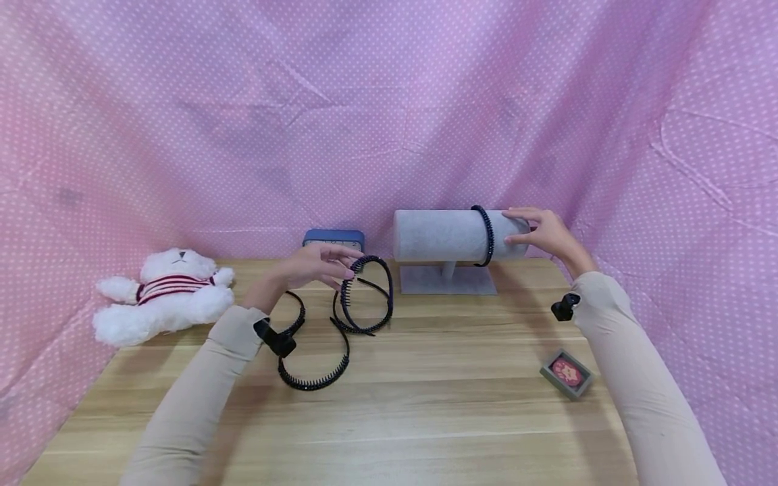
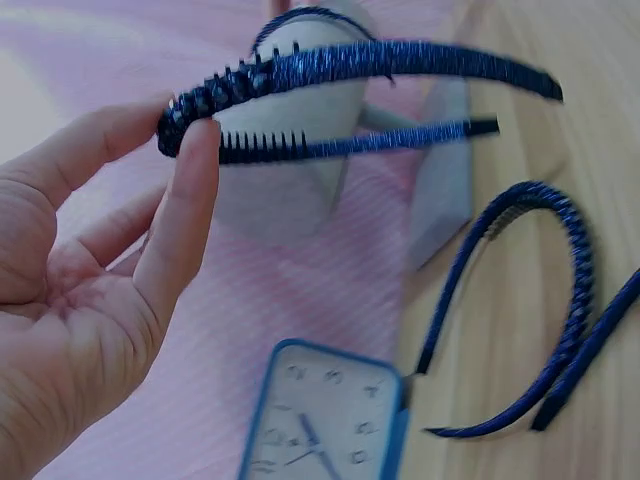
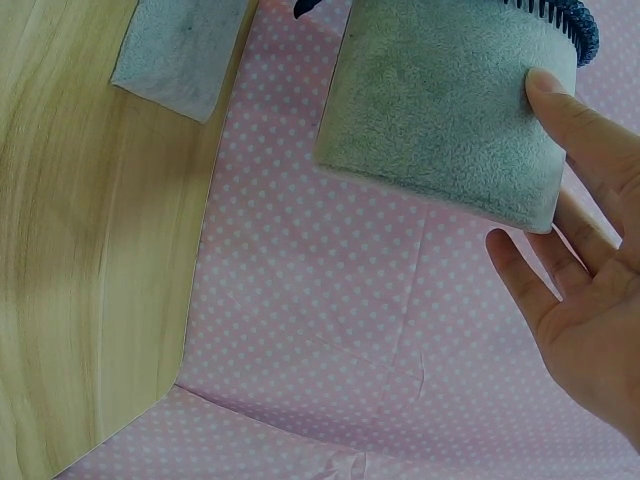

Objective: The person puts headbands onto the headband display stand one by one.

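My left hand (image 1: 319, 264) pinches a dark, toothed headband (image 2: 400, 62) between thumb and fingertips at its beaded middle, its two ends pointing away from the palm. Beyond it, a grey velvet display roll (image 1: 431, 235) stands on a flat base. Another dark headband (image 1: 489, 233) is around this roll, toward its right end. My right hand (image 1: 546, 233) grips that end, thumb on the front, other fingers over the top and past the end. Under and beside my left hand, more headbands lie on the table, including one headband (image 1: 313, 385) with its teeth up.
A blue-framed clock (image 1: 333, 236) stands behind my left hand. On the left sits a white teddy bear (image 1: 176, 307) in a striped sweater. A small grey box (image 1: 566, 373) with a red inset lies at the right of the wooden table (image 1: 425, 418). Pink dotted cloth (image 1: 389, 101) hangs around.
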Available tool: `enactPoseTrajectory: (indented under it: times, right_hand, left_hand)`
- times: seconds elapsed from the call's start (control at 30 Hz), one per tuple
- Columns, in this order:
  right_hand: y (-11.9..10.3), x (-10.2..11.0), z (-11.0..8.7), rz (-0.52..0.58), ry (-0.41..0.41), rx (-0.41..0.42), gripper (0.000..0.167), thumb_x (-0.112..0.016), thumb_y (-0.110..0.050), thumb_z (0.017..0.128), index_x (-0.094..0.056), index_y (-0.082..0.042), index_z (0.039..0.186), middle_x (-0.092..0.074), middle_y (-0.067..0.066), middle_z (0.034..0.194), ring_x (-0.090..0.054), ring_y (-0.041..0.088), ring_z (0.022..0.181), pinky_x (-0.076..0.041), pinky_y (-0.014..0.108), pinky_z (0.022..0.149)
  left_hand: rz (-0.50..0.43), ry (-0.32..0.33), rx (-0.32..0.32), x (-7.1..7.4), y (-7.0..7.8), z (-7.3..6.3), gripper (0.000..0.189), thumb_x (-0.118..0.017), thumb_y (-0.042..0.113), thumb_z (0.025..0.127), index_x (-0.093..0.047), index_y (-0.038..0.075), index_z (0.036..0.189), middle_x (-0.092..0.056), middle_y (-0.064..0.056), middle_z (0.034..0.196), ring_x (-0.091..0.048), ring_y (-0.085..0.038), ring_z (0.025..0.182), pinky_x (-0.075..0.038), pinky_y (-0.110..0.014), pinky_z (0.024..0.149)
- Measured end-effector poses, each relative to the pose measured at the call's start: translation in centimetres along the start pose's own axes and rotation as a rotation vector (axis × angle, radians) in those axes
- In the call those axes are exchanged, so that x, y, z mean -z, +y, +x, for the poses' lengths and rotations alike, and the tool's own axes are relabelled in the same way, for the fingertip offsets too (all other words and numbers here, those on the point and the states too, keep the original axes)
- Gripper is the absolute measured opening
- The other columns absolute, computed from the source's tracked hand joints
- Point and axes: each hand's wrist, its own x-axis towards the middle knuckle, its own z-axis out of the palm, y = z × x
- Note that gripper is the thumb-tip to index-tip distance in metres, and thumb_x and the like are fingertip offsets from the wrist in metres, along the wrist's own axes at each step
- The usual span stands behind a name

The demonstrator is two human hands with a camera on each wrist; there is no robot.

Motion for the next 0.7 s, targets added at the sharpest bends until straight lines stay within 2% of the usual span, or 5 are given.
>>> enactPoseTrajectory:
  times: [0.17,0.33,0.5,0.7]
  right_hand:
    - [-0.2,-0.1,0.0,-0.015,0.013,-0.004,0.064,-0.084,-0.019,0.086,-0.058,-0.010,0.144,-0.043,0.018,0.159,-0.035,0.041,0.149,-0.034,0.060,0.120]
    - [-0.4,-0.2,-0.1,-0.017,0.018,-0.003,0.064,-0.084,-0.018,0.086,-0.058,-0.009,0.144,-0.043,0.019,0.159,-0.035,0.041,0.149,-0.033,0.060,0.120]
    - [-0.5,-0.4,-0.1,-0.026,0.017,0.001,0.064,-0.083,-0.017,0.086,-0.058,-0.007,0.144,-0.044,0.021,0.158,-0.036,0.043,0.148,-0.033,0.061,0.119]
    - [-0.4,-0.4,-0.1,-0.017,0.009,-0.013,0.064,-0.083,-0.019,0.087,-0.057,-0.009,0.145,-0.043,0.019,0.159,-0.035,0.042,0.148,-0.034,0.060,0.120]
  left_hand:
    - [-0.028,0.105,-0.025,1.0,0.8,-0.4,0.057,-0.070,0.004,0.093,-0.052,0.001,0.147,-0.055,-0.012,0.118,-0.069,-0.016,0.096,-0.063,-0.041,0.087]
    - [-0.052,0.195,-0.027,1.2,1.3,-0.1,0.059,-0.071,0.006,0.093,-0.051,0.005,0.148,-0.053,-0.009,0.118,-0.066,-0.016,0.100,-0.061,-0.039,0.092]
    - [-0.092,0.267,-0.039,1.0,1.8,0.8,0.059,-0.071,0.008,0.095,-0.050,0.008,0.150,-0.053,-0.007,0.119,-0.066,-0.017,0.104,-0.061,-0.037,0.093]
    - [-0.214,0.346,-0.051,0.3,2.4,2.5,0.060,-0.074,0.005,0.092,-0.053,0.009,0.148,-0.057,-0.006,0.119,-0.066,-0.016,0.102,-0.061,-0.039,0.094]
